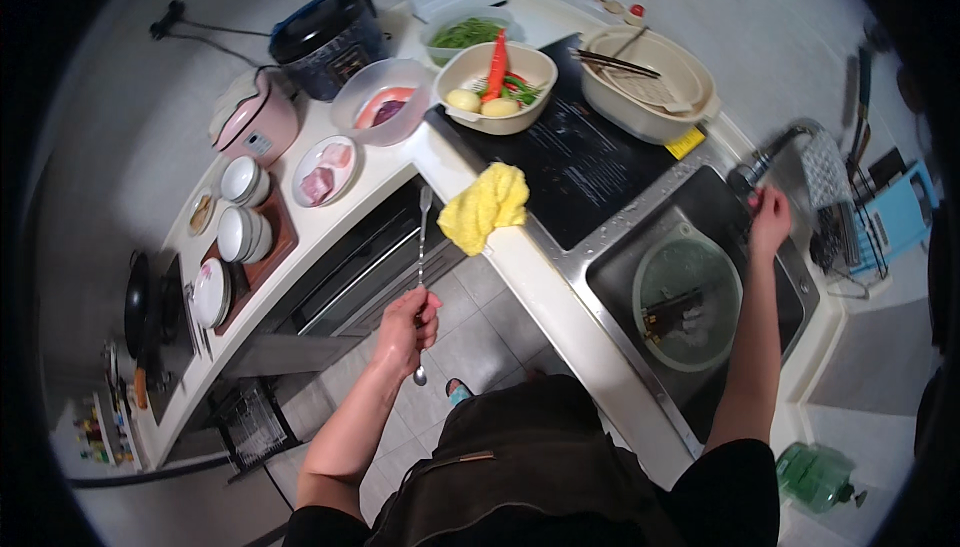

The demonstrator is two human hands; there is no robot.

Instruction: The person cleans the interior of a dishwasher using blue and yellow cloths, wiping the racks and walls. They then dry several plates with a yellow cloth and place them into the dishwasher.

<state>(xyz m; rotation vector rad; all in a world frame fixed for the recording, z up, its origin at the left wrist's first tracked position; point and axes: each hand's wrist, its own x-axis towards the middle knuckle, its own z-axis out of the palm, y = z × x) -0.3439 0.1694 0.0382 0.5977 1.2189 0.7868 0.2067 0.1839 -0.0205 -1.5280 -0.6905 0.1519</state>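
Note:
My left hand (409, 325) is closed around the twisted handle of a long metal bar spoon (421, 254), held over the floor in front of the counter. The spoon bowl points towards me and its flat end points away. My right hand (769, 220) is at the faucet (750, 170) above the sink; whether its fingers grip the faucet is unclear. Below and left of that hand, a round translucent basin (688, 247) stands in the steel sink (615, 269), with water and dark chopsticks or similar utensils in it. A yellow cloth (484, 208) lies on the counter edge.
A black cooktop (577, 172) holds a basin of potatoes and peppers (496, 123) and a beige basin with a colander (637, 115). Raw meat on a plate (325, 172), stacked bowls (240, 232), a pink cooker (262, 126) and a dark rice cooker (330, 44) stand on the left counter.

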